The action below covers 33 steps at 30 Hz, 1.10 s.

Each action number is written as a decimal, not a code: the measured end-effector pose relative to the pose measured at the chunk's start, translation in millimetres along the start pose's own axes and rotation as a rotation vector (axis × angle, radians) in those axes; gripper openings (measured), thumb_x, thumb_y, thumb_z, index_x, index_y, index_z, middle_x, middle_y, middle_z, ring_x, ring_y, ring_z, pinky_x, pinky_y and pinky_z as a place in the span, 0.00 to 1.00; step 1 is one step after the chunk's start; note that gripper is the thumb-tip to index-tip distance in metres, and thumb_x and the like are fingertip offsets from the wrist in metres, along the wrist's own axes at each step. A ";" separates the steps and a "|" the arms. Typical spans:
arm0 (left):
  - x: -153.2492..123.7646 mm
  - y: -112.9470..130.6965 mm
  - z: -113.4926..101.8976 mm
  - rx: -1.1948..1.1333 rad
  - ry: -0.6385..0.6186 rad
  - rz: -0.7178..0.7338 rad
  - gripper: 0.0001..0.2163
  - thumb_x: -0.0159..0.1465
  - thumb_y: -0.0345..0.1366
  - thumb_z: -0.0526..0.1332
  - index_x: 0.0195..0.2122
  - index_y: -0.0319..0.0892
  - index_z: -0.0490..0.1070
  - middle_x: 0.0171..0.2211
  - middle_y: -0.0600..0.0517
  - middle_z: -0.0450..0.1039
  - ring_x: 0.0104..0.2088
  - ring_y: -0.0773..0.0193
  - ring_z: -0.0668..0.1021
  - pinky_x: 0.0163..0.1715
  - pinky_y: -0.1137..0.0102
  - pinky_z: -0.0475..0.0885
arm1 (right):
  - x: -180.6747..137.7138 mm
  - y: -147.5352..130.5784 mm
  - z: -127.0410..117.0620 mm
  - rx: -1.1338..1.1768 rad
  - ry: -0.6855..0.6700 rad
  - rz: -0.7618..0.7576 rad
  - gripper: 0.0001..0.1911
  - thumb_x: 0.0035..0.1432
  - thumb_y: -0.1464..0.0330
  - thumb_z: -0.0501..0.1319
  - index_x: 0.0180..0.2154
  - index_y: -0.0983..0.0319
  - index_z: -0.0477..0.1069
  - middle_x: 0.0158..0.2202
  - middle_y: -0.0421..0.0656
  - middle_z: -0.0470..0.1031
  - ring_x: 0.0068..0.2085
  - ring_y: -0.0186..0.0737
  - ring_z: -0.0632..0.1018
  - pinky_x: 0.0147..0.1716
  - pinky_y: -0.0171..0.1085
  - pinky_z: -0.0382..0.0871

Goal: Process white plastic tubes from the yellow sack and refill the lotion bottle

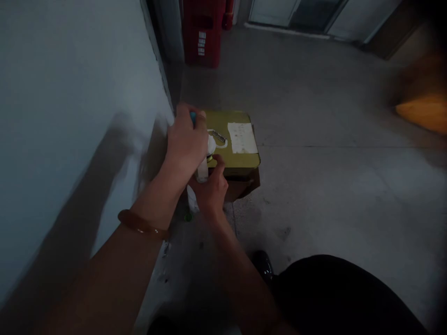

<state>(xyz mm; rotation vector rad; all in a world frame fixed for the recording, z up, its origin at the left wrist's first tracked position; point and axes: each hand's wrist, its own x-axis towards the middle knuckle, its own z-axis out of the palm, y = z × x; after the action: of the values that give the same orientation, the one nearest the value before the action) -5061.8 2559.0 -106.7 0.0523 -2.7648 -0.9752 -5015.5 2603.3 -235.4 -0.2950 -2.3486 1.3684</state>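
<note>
My left hand [186, 139], with an amber-coloured bangle [141, 224] at the wrist, is closed over the left side of a yellow metal can [240, 160]. A small teal piece [193, 118] shows between its fingers; the rest of what it grips is hidden. Just right of it is a white round part [211, 145] on the can's top. My right hand [213, 188] is lower, its fingers curled round a pale, bottle-like container [202, 170] beside the can. The can's top carries a handle [220, 137] and a paper label with writing [242, 138].
A pale wall [87, 70] stands close on the left. Brown cardboard [240, 188] is under the can. A red cabinet [202, 35] stands at the back. A blurred orange shape [424, 111] is at right. A small green ring-like thing [188, 217] lies on the floor [314, 195].
</note>
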 end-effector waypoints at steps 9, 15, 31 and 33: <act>13.5 6.3 -0.4 0.074 0.018 0.053 0.18 0.68 0.47 0.45 0.55 0.50 0.62 0.39 0.44 0.75 0.53 0.50 0.73 0.43 0.59 0.66 | 1.1 -2.7 -2.1 0.003 -0.022 0.012 0.34 0.50 0.69 0.64 0.59 0.59 0.57 0.41 0.45 0.78 0.40 0.49 0.80 0.38 0.42 0.70; 27.0 10.2 6.8 0.088 0.055 0.055 0.15 0.68 0.43 0.48 0.51 0.49 0.66 0.38 0.44 0.69 0.55 0.50 0.71 0.46 0.57 0.66 | 1.3 -1.1 -3.0 0.008 0.010 0.007 0.33 0.49 0.68 0.63 0.58 0.58 0.58 0.39 0.44 0.77 0.36 0.46 0.78 0.36 0.41 0.70; 35.1 6.6 4.6 0.101 0.024 0.111 0.12 0.67 0.39 0.51 0.47 0.48 0.71 0.43 0.43 0.68 0.51 0.48 0.72 0.50 0.56 0.66 | 3.3 -4.2 -4.6 0.011 0.048 0.058 0.31 0.48 0.68 0.63 0.55 0.58 0.60 0.40 0.44 0.77 0.38 0.46 0.78 0.38 0.42 0.70; 35.7 5.8 5.3 0.100 0.025 0.086 0.11 0.67 0.39 0.52 0.46 0.48 0.71 0.43 0.43 0.69 0.52 0.47 0.72 0.49 0.56 0.67 | 3.0 -4.8 -4.2 0.007 0.043 0.063 0.31 0.48 0.68 0.63 0.55 0.58 0.59 0.40 0.44 0.77 0.38 0.46 0.78 0.38 0.42 0.70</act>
<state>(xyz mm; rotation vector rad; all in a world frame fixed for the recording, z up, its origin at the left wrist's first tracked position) -5097.6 2563.2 -100.5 -0.0383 -2.7659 -0.8087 -5016.2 2605.3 -228.7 -0.3960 -2.3173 1.3843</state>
